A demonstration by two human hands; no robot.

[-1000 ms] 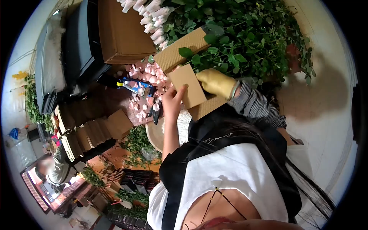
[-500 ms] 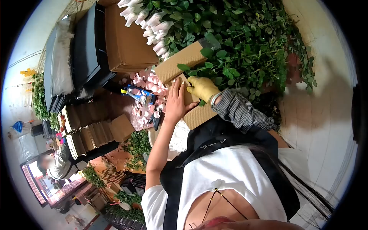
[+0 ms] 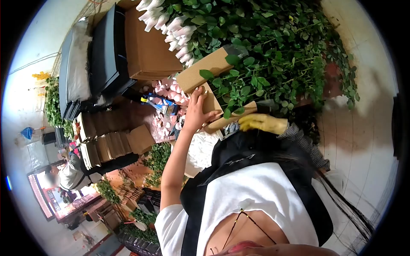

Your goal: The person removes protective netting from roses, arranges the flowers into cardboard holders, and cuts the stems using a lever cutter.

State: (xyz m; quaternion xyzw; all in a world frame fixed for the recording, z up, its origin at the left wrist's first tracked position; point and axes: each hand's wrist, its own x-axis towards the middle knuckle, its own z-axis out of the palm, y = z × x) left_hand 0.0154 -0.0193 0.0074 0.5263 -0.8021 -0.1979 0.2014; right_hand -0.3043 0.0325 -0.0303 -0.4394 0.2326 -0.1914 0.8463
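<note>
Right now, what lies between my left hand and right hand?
Head view: cardboard, with leaves overhanging it, lies between the left hand and the right hand.

My worktop [image 3: 147, 118] shows a dull reddish surface between the things it bears. Pale pink petals [image 3: 174, 94] lie scattered on it, with a blue, yellow-tipped object [image 3: 160, 103] among them. Beside the petals I have corrugated cardboard [image 3: 206, 70], and leafy green stems [image 3: 260, 47] heaped broadly next to it.
</note>
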